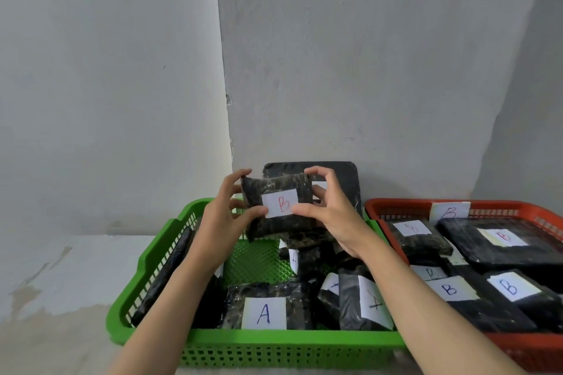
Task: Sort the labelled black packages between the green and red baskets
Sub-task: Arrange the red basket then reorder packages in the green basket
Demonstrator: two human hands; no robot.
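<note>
Hands at centre frame hold 1 black package [278,207] upright above the far half of the green basket [268,341]. The left hand [224,216] pinches the package's left edge, thumb on the front face near the label, fingers curled behind the top corner. The right hand [330,213] pinches the right edge in the same way, thumb touching the white label, which bears a red letter B. Both grips are thus pressed onto the package, none spread.

Green basket, lower centre: it holds several black packages; the nearest one [265,307] lies flat with a white label reading A, and another [364,303] just to its right carries a label partly hidden by the right forearm. A long dark package [164,274] leans against the basket's left wall. Bare green mesh shows in the middle of the floor.

Red basket [396,207], right of frame, touching or just beside the green one: it holds black packages labelled B, among them 1 large flat package [505,243] at the rear and 1 [515,292] nearer the front. A white B card [450,211] stands at its far rim.

A large black package [338,179] stands against the grey wall [365,55] behind the hands. Both baskets rest on a pale tabletop [61,277].
</note>
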